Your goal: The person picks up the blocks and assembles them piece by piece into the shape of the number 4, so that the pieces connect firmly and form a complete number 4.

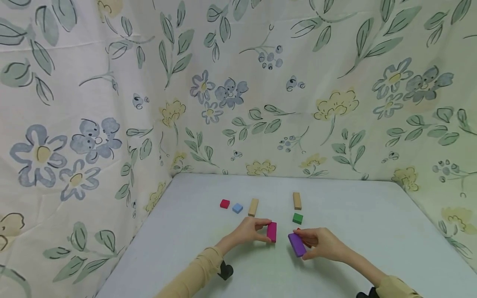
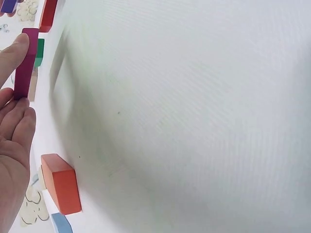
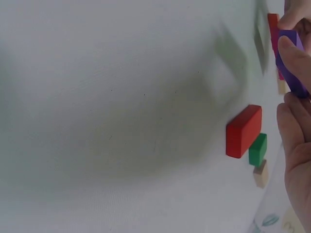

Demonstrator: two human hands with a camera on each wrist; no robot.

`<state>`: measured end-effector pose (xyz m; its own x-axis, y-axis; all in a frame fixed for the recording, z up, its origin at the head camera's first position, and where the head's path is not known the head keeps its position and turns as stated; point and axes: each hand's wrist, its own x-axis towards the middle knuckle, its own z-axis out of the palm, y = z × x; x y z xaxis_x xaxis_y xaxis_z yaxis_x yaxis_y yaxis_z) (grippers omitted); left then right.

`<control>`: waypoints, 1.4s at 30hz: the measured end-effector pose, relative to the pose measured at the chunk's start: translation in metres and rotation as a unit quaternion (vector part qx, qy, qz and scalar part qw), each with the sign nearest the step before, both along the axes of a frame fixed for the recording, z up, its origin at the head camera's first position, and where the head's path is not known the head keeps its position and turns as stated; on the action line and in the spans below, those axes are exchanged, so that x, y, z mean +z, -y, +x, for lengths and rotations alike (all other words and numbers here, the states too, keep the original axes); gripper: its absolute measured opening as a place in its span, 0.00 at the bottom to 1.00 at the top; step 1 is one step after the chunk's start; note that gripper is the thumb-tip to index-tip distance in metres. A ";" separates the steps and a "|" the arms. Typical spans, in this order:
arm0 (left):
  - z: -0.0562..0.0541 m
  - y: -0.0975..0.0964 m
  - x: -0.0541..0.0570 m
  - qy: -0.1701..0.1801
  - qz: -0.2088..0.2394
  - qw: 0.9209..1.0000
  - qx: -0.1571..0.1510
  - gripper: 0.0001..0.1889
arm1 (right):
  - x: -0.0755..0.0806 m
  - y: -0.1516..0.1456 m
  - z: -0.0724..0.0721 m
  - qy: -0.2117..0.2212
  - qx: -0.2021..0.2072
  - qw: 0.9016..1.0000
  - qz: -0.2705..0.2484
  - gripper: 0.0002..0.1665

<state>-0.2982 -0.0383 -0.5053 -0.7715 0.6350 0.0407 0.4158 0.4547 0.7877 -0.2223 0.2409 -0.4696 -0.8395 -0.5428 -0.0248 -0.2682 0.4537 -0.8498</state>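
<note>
My left hand (image 1: 247,231) pinches a magenta block (image 1: 271,232) between thumb and fingers; the block stands on end, seemingly above the table. To its right, my right hand (image 1: 324,244) grips a purple block (image 1: 297,245), tilted, by its two ends. A gap separates the two blocks in the head view. A red block (image 3: 244,131), mostly hidden behind the right hand in the head view, lies on the table. Close to the left hand in the left wrist view is an orange-red block (image 2: 62,187), which the hand hides in the head view.
Farther back on the white table (image 1: 201,244) lie a small red block (image 1: 225,203), a blue block (image 1: 237,208), two wooden blocks, one left (image 1: 253,207) and one right (image 1: 297,200), and a green block (image 1: 297,218). A flower-patterned cloth (image 1: 261,103) hangs behind and beside the table.
</note>
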 end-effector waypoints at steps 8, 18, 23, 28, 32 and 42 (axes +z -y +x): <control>0.000 -0.005 -0.004 -0.012 -0.012 1.000 0.008 0.31 | -0.003 0.007 -0.001 0.010 -0.002 1.000 -0.010 0.44; -0.002 -0.011 -0.008 -0.021 -0.026 0.999 -0.002 0.31 | -0.008 0.015 0.000 -0.002 -0.002 1.000 -0.011 0.43; -0.003 -0.012 -0.010 -0.047 -0.036 0.998 -0.004 0.31 | -0.008 0.022 0.000 -0.003 0.002 1.000 -0.012 0.43; -0.003 -0.014 -0.012 -0.050 -0.042 0.998 0.001 0.31 | -0.008 0.026 -0.001 0.002 -0.001 1.000 -0.011 0.42; -0.003 -0.015 -0.013 -0.046 -0.040 0.998 0.002 0.31 | -0.010 0.027 -0.003 0.004 -0.008 1.000 -0.007 0.42; -0.007 -0.017 -0.012 -0.051 -0.051 0.997 -0.010 0.32 | -0.016 0.029 -0.005 -0.003 -0.009 1.000 0.005 0.43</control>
<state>-0.3051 -0.0208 -0.5171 -0.7538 0.6550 0.0532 0.5013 0.5207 0.6911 -0.2277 0.2121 -0.4857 -0.8493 -0.5273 -0.0254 -0.2644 0.4665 -0.8441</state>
